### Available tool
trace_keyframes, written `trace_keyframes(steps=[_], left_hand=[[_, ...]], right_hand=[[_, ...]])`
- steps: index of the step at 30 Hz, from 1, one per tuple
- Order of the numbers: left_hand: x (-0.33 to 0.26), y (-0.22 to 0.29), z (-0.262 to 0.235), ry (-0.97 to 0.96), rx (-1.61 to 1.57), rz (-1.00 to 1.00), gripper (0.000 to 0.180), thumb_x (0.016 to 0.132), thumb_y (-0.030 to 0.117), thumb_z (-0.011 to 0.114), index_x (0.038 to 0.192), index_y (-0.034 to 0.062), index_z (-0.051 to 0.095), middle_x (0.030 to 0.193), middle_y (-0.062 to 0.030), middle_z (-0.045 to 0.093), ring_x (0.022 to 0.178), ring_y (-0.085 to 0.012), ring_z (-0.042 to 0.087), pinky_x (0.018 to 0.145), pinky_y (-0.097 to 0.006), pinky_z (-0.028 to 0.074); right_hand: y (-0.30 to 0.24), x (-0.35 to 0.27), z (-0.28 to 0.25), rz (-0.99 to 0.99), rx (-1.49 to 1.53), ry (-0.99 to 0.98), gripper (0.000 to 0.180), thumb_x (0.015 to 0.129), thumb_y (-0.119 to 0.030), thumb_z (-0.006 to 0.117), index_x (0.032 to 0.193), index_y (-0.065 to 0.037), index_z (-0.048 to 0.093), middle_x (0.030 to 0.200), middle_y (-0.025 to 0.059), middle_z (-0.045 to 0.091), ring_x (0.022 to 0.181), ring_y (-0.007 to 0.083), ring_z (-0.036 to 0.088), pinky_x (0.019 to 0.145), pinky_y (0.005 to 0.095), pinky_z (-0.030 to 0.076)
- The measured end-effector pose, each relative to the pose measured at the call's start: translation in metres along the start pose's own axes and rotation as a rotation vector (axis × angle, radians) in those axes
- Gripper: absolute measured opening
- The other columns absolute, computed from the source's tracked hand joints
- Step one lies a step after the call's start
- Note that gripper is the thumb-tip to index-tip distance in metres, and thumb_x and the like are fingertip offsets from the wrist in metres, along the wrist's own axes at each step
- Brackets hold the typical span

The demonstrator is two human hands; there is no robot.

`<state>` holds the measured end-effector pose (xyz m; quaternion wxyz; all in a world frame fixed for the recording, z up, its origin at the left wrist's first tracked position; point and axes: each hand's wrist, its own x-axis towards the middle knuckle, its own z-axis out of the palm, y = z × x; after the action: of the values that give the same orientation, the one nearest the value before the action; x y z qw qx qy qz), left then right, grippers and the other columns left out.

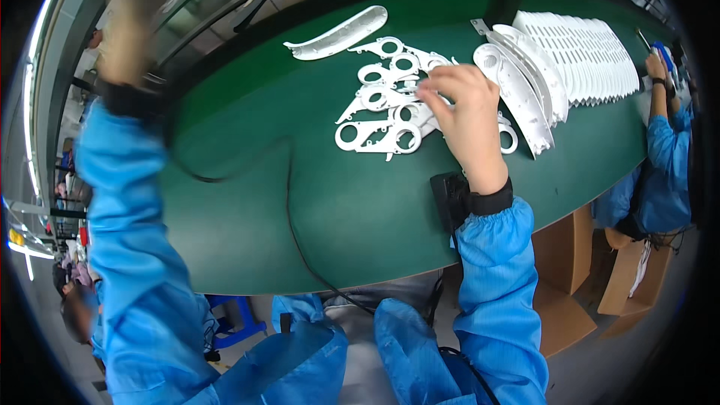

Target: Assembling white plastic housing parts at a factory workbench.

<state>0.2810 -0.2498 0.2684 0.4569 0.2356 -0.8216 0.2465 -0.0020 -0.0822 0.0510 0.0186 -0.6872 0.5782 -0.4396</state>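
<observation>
My right hand [465, 116] hovers over a pile of flat white plastic parts with round holes [382, 105] on the green table [315, 202]; its fingertips pinch or touch one part at the pile's right side. Raised high at the upper left, my left hand [139, 7] is blurred, and whether it holds anything cannot be made out. Both arms wear blue sleeves with black wrist straps.
A long curved white shell [341, 32] lies behind the pile. A stack of white slotted panels [581, 56] and curved white covers [521, 82] stands at the right. A black cable [292, 217] crosses the table. A co-worker in blue [664, 150] sits at the right; cardboard boxes [570, 277] stand below.
</observation>
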Motion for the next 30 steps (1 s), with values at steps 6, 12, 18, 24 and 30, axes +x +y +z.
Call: trace_keyframes(steps=[6,12,18,24,30], left_hand=[[-0.187,-0.003,0.145,-0.670,-0.017,-0.446,0.043,0.089,0.037,0.060,0.121,0.0078,0.063,0.103,-0.0163,0.070,0.100,-0.0361,0.066,0.089,-0.047,0.049],[-0.177,0.011,0.082,-0.557,-0.129,-0.711,0.034,0.086,0.030,0.056,0.094,-0.0004,0.066,0.084,-0.0254,0.066,0.085,-0.0442,0.064,0.077,-0.047,0.050],[-0.262,0.023,-0.023,-0.498,-0.304,-0.927,0.034,0.084,0.029,0.059,0.072,-0.0028,0.059,0.061,-0.0186,0.057,0.055,-0.0312,0.052,0.055,-0.039,0.041],[-0.279,0.011,-0.056,-0.691,-0.305,-0.969,0.044,0.092,0.038,0.057,0.122,0.0060,0.062,0.115,-0.0146,0.059,0.116,-0.0307,0.050,0.100,-0.039,0.039],[-0.224,-0.075,0.025,-0.790,-0.145,-0.776,0.056,0.086,0.036,0.065,0.129,0.0004,0.054,0.120,-0.0237,0.058,0.117,-0.0383,0.054,0.102,-0.041,0.043]], right_hand=[[0.011,0.021,-0.002,0.147,0.407,0.191,0.013,0.080,-0.012,0.073,0.088,-0.002,0.074,0.084,0.0081,0.069,0.082,0.0202,0.060,0.073,0.0313,0.045],[0.028,0.014,-0.004,0.357,0.797,0.149,0.015,0.093,-0.012,0.064,0.097,0.003,0.068,0.073,0.0008,0.060,0.066,0.0071,0.053,0.060,0.0216,0.040],[0.015,0.013,-0.014,0.299,0.779,0.056,0.018,0.099,-0.016,0.057,0.095,0.001,0.063,0.074,-0.0018,0.053,0.066,0.0053,0.046,0.061,0.0201,0.037],[0.001,0.012,-0.016,0.191,0.557,0.199,0.017,0.099,-0.009,0.054,0.090,0.002,0.062,0.092,0.0038,0.058,0.079,0.0099,0.052,0.073,0.0224,0.041],[-0.046,-0.007,0.010,0.104,0.913,-0.139,0.023,0.103,-0.020,0.050,0.097,0.000,0.059,0.085,0.0145,0.068,0.074,0.0205,0.065,0.069,0.0321,0.052]])
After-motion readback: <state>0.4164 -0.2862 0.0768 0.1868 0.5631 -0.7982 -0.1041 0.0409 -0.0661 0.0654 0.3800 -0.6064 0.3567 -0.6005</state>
